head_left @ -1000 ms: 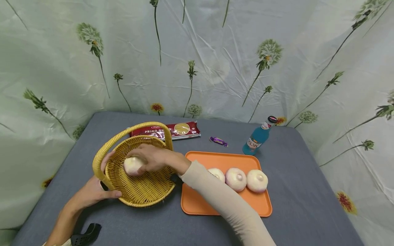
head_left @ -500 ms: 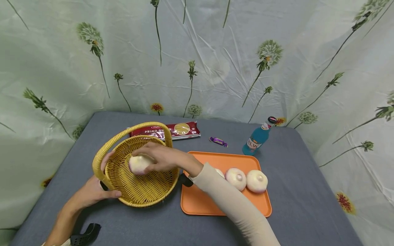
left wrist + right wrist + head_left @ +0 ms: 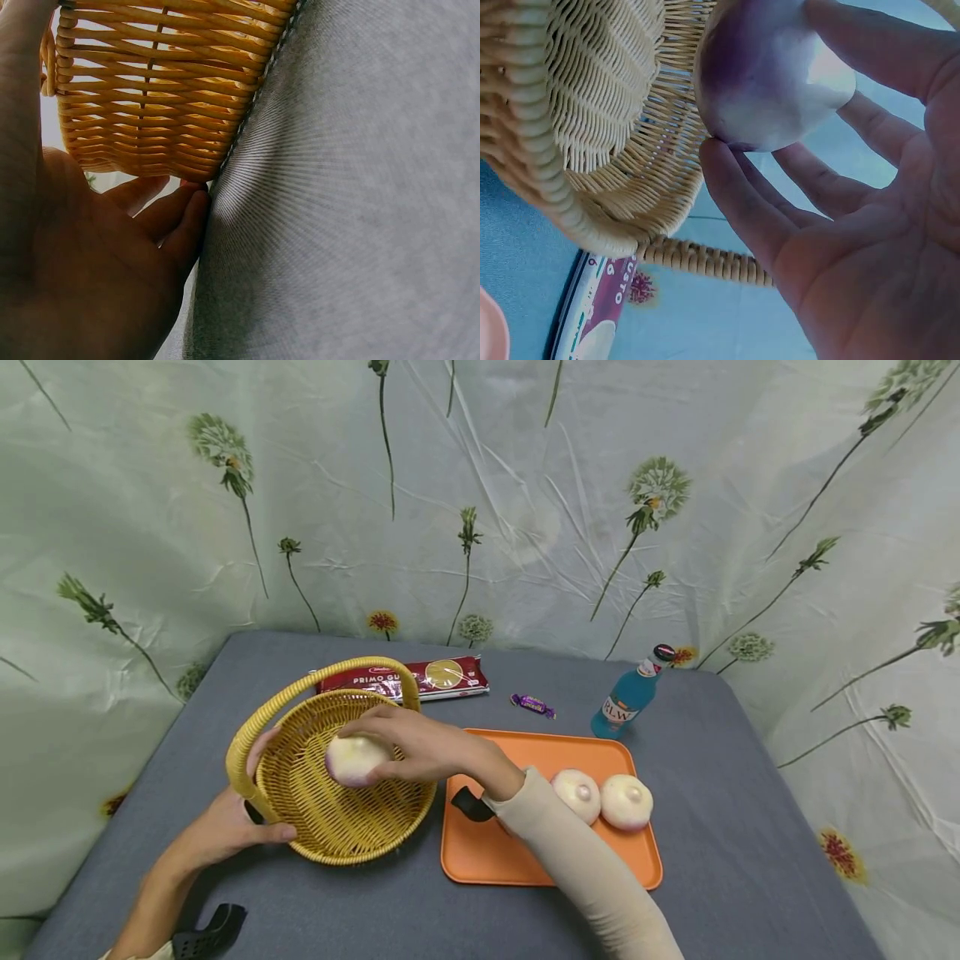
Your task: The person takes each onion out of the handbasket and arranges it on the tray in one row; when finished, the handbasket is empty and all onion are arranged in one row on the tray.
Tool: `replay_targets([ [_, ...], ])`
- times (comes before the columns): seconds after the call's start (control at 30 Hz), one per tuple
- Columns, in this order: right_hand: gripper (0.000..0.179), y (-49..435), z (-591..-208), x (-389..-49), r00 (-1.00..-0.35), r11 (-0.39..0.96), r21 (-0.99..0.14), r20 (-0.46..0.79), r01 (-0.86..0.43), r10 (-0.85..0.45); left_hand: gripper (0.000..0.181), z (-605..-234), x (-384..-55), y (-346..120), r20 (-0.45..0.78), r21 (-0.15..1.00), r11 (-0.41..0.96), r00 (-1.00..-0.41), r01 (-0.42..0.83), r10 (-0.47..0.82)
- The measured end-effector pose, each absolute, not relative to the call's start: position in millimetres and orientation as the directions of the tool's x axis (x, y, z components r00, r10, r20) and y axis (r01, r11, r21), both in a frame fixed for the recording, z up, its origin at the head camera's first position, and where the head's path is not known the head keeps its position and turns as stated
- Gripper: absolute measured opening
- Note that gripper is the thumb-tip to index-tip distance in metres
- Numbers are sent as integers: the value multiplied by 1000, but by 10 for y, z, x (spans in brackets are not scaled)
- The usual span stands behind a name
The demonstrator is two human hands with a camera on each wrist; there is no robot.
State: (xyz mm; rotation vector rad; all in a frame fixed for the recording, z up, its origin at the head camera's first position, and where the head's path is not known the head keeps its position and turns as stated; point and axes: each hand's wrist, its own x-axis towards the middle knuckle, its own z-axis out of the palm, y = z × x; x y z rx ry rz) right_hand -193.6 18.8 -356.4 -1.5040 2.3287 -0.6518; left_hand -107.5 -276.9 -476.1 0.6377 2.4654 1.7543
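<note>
My right hand [image 3: 420,745] grips a round white-and-purple turnip [image 3: 358,758], thumb on one side and fingers on the other. In the head view the turnip overlaps the inside of a yellow wicker basket [image 3: 348,839]; the right wrist view shows the turnip [image 3: 772,75] close to the woven wall. At the basket's left side my left hand [image 3: 232,831] holds it, thumb at the front and fingers reaching behind the handle's foot. In the left wrist view these fingers [image 3: 184,217] touch the basket's lower wall [image 3: 157,90].
Right of the basket lies an orange tray [image 3: 495,864], partly under my right forearm, with turnips [image 3: 626,802] on it. Behind are a red PRIMO GUSTO packet [image 3: 450,677], a purple-wrapped candy [image 3: 533,705] and a blue bottle [image 3: 626,697]. A floral curtain backs the grey table.
My right hand has moved to the right with the turnip, from deeper in the basket toward its right side. The forearm now hides one tray turnip. My left hand and the basket stay put.
</note>
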Motion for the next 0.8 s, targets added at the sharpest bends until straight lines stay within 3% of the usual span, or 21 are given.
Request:
replay_targets([
  [0.8,54,956,-3616,-1748,-530,355,-612,126,-706,-839,132,-4762,-1076,-2771,204,912,269,-912,308,355],
])
